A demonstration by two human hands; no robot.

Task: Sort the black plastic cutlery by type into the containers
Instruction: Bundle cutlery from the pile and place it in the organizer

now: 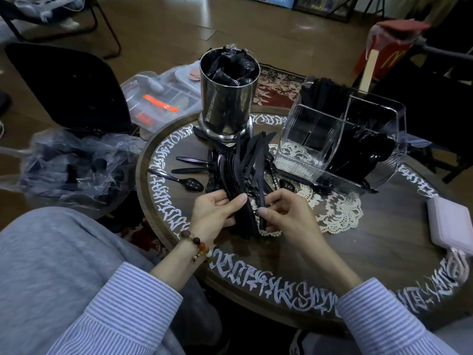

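Observation:
My left hand [216, 210] grips a thick bundle of black plastic cutlery [236, 175] by the handles, fanned upward over the round table. My right hand [282, 213] pinches a single black knife [261, 175] beside the bundle. A loose pile of black cutlery [217, 160] lies behind, with a lone spoon [189, 183] to the left. A steel cylinder container [227, 98] holds black wrapped items. To the right, a clear multi-compartment container [337, 139] holds black cutlery in its right and back sections.
The round wooden table [358, 265] has white lettering on its rim and a lace doily [337, 213]. A white power bank [450, 224] lies at right. Left of the table are a plastic bag [74, 165], a clear organiser box [158, 101] and a black chair [71, 85].

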